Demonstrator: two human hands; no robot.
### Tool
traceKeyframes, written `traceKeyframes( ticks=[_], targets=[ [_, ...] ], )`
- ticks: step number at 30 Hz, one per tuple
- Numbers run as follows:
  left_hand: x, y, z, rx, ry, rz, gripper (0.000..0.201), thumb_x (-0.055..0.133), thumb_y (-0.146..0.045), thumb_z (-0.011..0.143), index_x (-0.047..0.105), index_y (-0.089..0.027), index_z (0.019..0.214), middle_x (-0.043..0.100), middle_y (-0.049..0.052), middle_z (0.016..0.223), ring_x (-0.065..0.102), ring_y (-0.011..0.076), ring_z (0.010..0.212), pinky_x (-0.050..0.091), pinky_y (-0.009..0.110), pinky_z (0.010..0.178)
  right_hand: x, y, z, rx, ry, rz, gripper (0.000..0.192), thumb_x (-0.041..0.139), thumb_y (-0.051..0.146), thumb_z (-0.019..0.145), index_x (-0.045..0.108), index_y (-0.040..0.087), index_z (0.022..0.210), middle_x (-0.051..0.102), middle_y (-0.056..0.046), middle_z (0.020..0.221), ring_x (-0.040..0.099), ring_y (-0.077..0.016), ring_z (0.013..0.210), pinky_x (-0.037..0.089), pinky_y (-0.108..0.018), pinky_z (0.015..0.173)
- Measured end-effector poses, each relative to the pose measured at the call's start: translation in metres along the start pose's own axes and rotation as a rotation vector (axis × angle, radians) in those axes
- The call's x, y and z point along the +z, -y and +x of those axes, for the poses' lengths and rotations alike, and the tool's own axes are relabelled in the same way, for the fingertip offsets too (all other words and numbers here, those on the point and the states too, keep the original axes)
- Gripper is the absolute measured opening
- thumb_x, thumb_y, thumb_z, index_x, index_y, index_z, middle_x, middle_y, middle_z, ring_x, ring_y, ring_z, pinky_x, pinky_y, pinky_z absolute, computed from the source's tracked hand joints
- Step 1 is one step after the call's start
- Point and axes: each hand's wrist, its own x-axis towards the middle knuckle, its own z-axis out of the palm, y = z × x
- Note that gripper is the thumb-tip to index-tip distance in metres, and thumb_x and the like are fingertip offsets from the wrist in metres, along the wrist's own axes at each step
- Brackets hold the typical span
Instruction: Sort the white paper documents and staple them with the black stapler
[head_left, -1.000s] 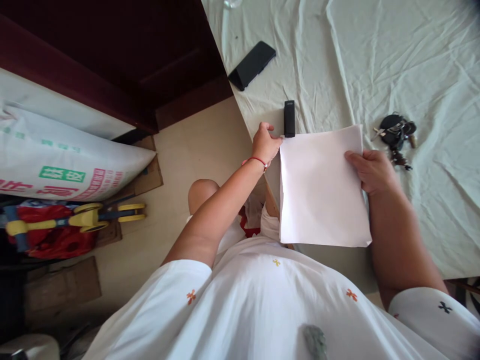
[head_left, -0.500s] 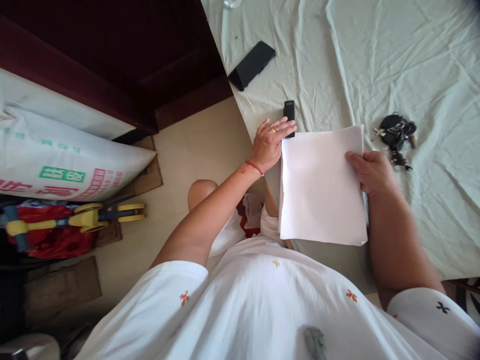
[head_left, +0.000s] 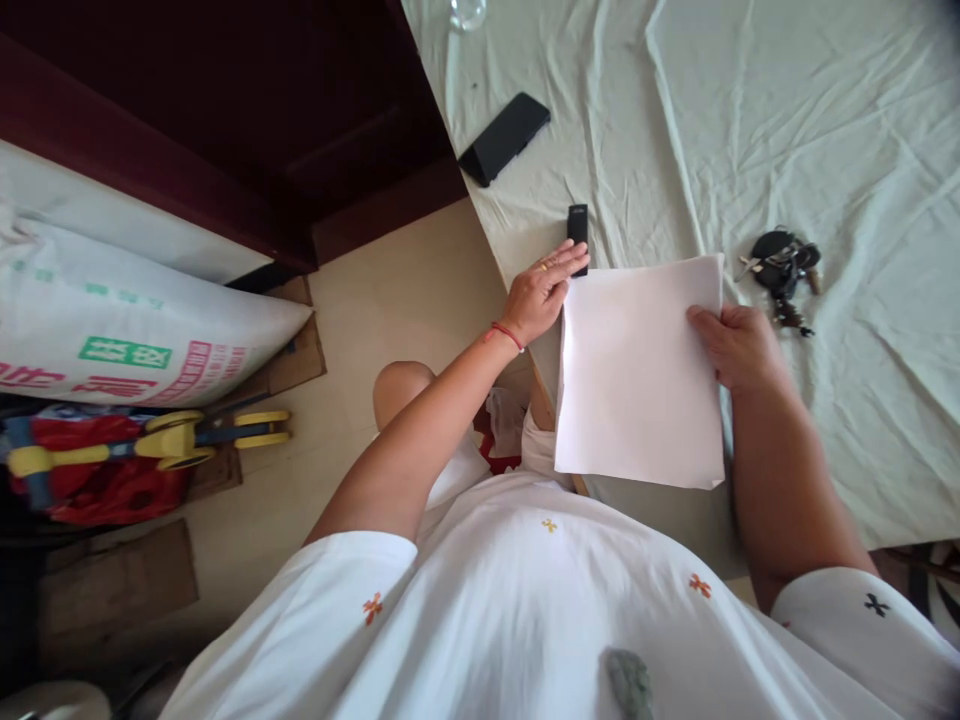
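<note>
A stack of white paper sheets (head_left: 639,375) lies at the near edge of the cloth-covered table, partly reaching past it. My right hand (head_left: 741,345) pinches its right edge, thumb on top and the other fingers out of sight beneath. At the upper left corner of the stack is a slim black stapler (head_left: 577,222). Across the stapler's near end lie the fairly straight fingers of my left hand (head_left: 538,292), pressing it from above, with the thumb near the paper's corner. Whether the corner is inside the stapler's jaws is hidden by the fingers.
A folded black case (head_left: 507,138) rests near the table's left edge. Keys (head_left: 784,262) lie right of the paper, and a clear glass (head_left: 469,12) stands at the top. On the floor at left are a large printed sack (head_left: 142,310) and a yellow-blue wheeled toy (head_left: 169,440).
The view has shifted slightly. My left hand stays on the stapler and my right hand keeps its pinch on the paper stack; hardly anything else differs.
</note>
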Motion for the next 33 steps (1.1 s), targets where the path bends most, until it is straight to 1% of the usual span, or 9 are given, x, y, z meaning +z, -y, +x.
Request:
traceKeyframes(
  ticks=[4,7,10,12,14,16,23,27,33],
  targets=[
    [0.001,-0.034,-0.032,-0.097,-0.143,-0.025,0.07,0.052,-0.069,0.097,0.053,-0.024,0.151,0.053,0.016,0.159,0.046,0.0292,0.152,0.041,0.045,0.122,-0.008,-0.005,-0.027,0.015,-0.007,0.054,0.027,0.07,0.045,0.088,0.067,0.02,0.078,0.065,-0.001,0.061,0.049,-0.0114,0.045,0.032,-0.025,0.04],
    [0.01,-0.067,-0.074,-0.279,-0.229,-0.179,0.081,0.058,-0.072,0.093,0.043,-0.023,0.155,0.053,0.02,0.154,0.061,0.0276,0.129,0.057,0.036,0.095,-0.012,-0.012,-0.051,-0.001,-0.005,0.189,0.029,0.075,0.049,0.086,0.068,0.022,0.081,0.07,-0.002,0.068,0.056,-0.0142,0.051,0.042,-0.026,0.045],
    [0.015,-0.092,-0.113,-0.456,-0.115,-0.407,0.075,0.072,-0.07,0.084,0.058,-0.021,0.14,0.069,0.014,0.122,0.064,0.0193,0.089,0.054,0.029,0.071,-0.012,-0.018,-0.067,-0.045,-0.017,0.304,0.031,0.079,0.052,0.083,0.069,0.023,0.083,0.074,-0.003,0.075,0.061,-0.0164,0.056,0.05,-0.029,0.052],
    [0.015,-0.1,-0.132,-0.535,0.047,-0.542,0.053,0.067,-0.069,0.088,0.071,-0.018,0.103,0.068,0.004,0.086,0.056,0.0148,0.072,0.047,0.026,0.064,-0.01,-0.017,-0.073,-0.043,-0.023,0.353,0.032,0.08,0.053,0.081,0.068,0.024,0.083,0.075,-0.004,0.077,0.062,-0.0173,0.057,0.051,-0.03,0.053],
    [0.013,-0.102,-0.145,-0.59,0.139,-0.547,0.057,0.064,-0.069,0.089,0.059,-0.018,0.064,0.049,-0.001,0.059,0.042,0.0107,0.059,0.036,0.024,0.056,-0.007,-0.014,-0.074,-0.025,-0.001,0.362,0.031,0.08,0.053,0.082,0.068,0.024,0.084,0.074,-0.004,0.077,0.061,-0.0169,0.057,0.05,-0.03,0.052],
    [0.012,-0.1,-0.154,-0.659,0.131,-0.576,0.064,0.065,-0.071,0.087,0.048,-0.018,0.054,0.039,-0.003,0.053,0.035,0.0091,0.055,0.03,0.024,0.053,-0.003,-0.01,-0.074,-0.048,0.025,0.314,0.03,0.077,0.052,0.083,0.067,0.024,0.086,0.072,-0.003,0.076,0.059,-0.0155,0.057,0.049,-0.029,0.053],
    [0.022,-0.094,-0.161,-0.995,-0.104,-0.944,0.063,0.087,-0.073,0.058,0.062,-0.017,0.071,0.055,-0.004,0.062,0.048,0.0081,0.057,0.04,0.021,0.053,0.01,-0.031,-0.075,-0.098,0.012,0.11,0.029,0.073,0.047,0.082,0.068,0.023,0.099,0.062,0.003,0.067,0.048,-0.0108,0.052,0.037,-0.024,0.047],
    [0.018,-0.095,-0.162,-0.995,-0.116,-0.92,0.06,0.088,-0.068,0.06,0.057,-0.017,0.066,0.044,-0.007,0.057,0.036,0.0038,0.048,0.025,0.019,0.043,0.015,-0.052,-0.084,-0.072,-0.065,0.04,0.027,0.071,0.046,0.082,0.069,0.022,0.093,0.064,0.002,0.069,0.048,-0.0109,0.054,0.035,-0.024,0.048],
    [0.009,-0.095,-0.165,-0.935,0.015,-0.902,0.053,0.085,-0.062,0.066,0.059,-0.016,0.068,0.049,-0.007,0.061,0.038,0.0021,0.044,0.024,0.019,0.041,0.02,-0.058,-0.099,-0.085,-0.212,0.036,0.028,0.068,0.048,0.083,0.069,0.024,0.098,0.069,-0.001,0.077,0.056,-0.0144,0.061,0.039,-0.026,0.052]
  ],
)
